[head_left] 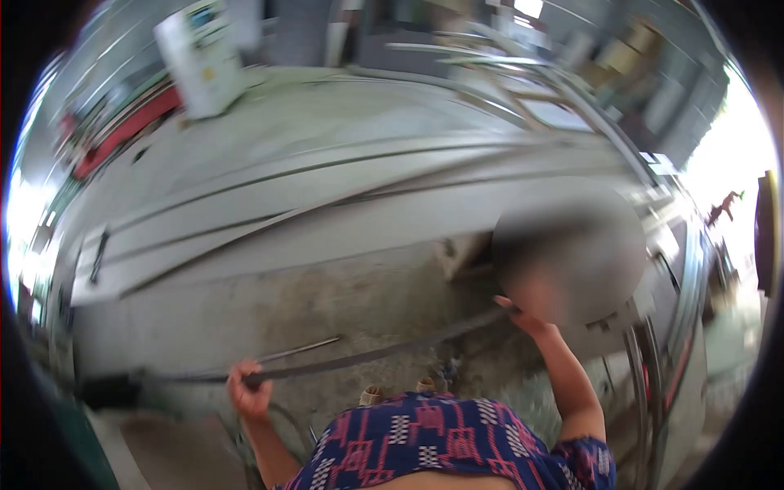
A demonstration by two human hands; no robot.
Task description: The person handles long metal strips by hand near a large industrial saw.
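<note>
A long, dark, narrow strip (384, 354), seemingly metal, stretches across in front of my body, curved by the wide lens. My left hand (248, 392) is closed around it on the left, and the strip continues past that hand toward the left edge. My right hand (529, 318) grips it farther up on the right. A round blurred patch covers part of that hand's fingers and whatever lies behind it. Just beyond my left hand, a thin pale rod (300, 349) lies at a slant.
Ahead is a long grey sheet or bench top (343, 233) with long bars (245, 237) on it. A metal frame (539, 90) stands at the back right, a white cabinet (200, 61) at the back left beside a red beam (135, 126). Bare floor (351, 294) lies below.
</note>
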